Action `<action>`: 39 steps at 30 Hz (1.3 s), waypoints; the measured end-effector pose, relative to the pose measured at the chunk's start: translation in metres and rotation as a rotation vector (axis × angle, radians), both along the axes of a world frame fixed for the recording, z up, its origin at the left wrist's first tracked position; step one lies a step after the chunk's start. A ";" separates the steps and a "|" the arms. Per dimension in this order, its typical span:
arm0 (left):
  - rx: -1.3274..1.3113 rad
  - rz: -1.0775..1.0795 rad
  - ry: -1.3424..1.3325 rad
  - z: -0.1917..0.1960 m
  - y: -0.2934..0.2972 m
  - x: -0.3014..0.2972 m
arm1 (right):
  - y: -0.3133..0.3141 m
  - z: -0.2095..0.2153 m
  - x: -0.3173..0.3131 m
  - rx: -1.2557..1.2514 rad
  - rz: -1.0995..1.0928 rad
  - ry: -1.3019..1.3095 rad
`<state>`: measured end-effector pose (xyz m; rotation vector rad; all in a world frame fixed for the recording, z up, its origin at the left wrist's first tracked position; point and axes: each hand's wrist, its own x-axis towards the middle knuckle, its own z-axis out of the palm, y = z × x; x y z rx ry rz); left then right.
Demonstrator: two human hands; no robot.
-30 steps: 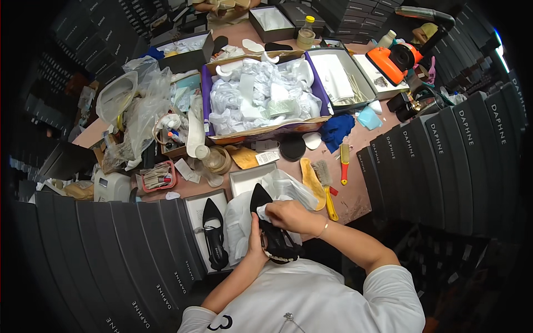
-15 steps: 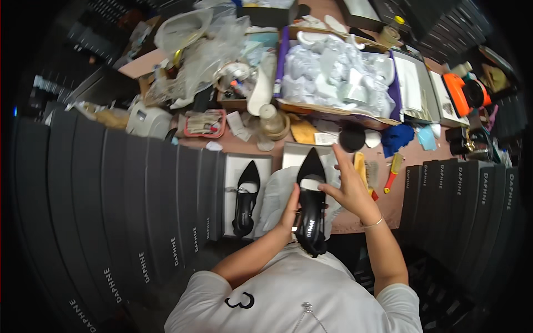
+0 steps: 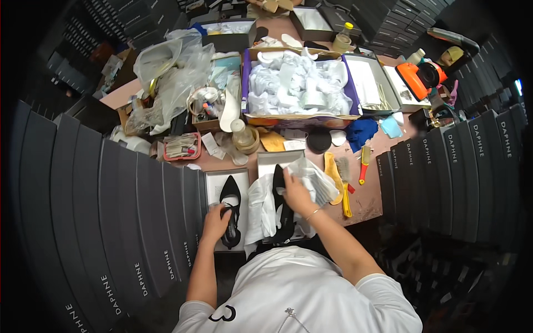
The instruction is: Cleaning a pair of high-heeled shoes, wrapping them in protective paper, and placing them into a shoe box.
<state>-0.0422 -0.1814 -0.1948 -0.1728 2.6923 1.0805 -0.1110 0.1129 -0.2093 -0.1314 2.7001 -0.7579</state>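
Two black pointed-toe heeled shoes lie side by side in front of me, toes pointing away. The left shoe [image 3: 230,190] rests in a shallow grey tray with a white inside [image 3: 240,177], like a shoebox lid. My left hand [image 3: 215,223] has its fingers closed at that shoe's strap, slightly blurred. The right shoe [image 3: 285,223] lies on white tissue paper [image 3: 260,206] over an open grey shoebox [image 3: 272,159]. My right hand [image 3: 298,193] grips the right shoe near its toe from the right side, and tissue bunches beyond the fingers.
Stacked dark shoeboxes wall both sides, left [image 3: 119,205] and right [image 3: 444,177]. Beyond stand a purple-edged carton of crumpled paper [image 3: 300,119], a pink basket [image 3: 182,145], a glass jar [image 3: 242,133], a black round tin [image 3: 319,140], brushes [image 3: 346,188] and an orange device [image 3: 422,77].
The right shoe, held up in both hands before, is now down on the tissue. My left hand has moved left to the other shoe. The view has shifted, showing more of the far table.
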 end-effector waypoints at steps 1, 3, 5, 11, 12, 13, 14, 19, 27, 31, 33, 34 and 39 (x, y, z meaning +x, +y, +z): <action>0.010 -0.056 -0.030 -0.005 0.000 0.005 | -0.009 -0.008 0.003 0.040 0.064 -0.028; -0.051 -0.045 -0.014 -0.003 0.003 0.021 | -0.018 -0.022 0.009 0.016 0.088 -0.050; -0.109 -0.026 -0.049 0.008 0.011 0.019 | -0.004 -0.019 0.008 -0.122 0.090 0.035; -0.380 -0.248 -0.130 0.016 0.008 0.026 | 0.003 0.055 0.022 -0.281 0.185 0.076; -0.356 -0.268 -0.135 0.014 0.009 0.023 | -0.002 0.058 0.023 -0.309 0.177 0.068; -0.374 -0.307 -0.153 0.013 0.010 0.020 | -0.009 0.063 0.026 -0.334 0.208 0.082; -0.392 -0.347 -0.166 0.012 0.011 0.015 | -0.018 0.070 0.026 -0.359 0.236 0.102; -0.413 -0.429 -0.134 -0.003 0.020 0.011 | -0.053 0.087 0.028 -0.425 0.411 0.097; 0.098 -0.026 -0.126 0.047 -0.008 0.011 | -0.068 0.087 0.040 -0.542 0.357 -0.003; -0.199 -0.219 0.139 0.002 -0.001 0.017 | -0.086 0.087 0.042 -0.493 0.433 0.007; -0.357 -0.249 0.127 -0.008 0.008 0.005 | -0.090 0.090 0.044 -0.483 0.484 -0.003; -0.416 -0.260 0.094 -0.013 0.011 -0.001 | -0.088 0.087 0.048 -0.434 0.524 0.011; -0.571 -0.261 -0.015 -0.029 0.012 -0.025 | -0.072 0.084 0.061 -0.478 0.430 -0.130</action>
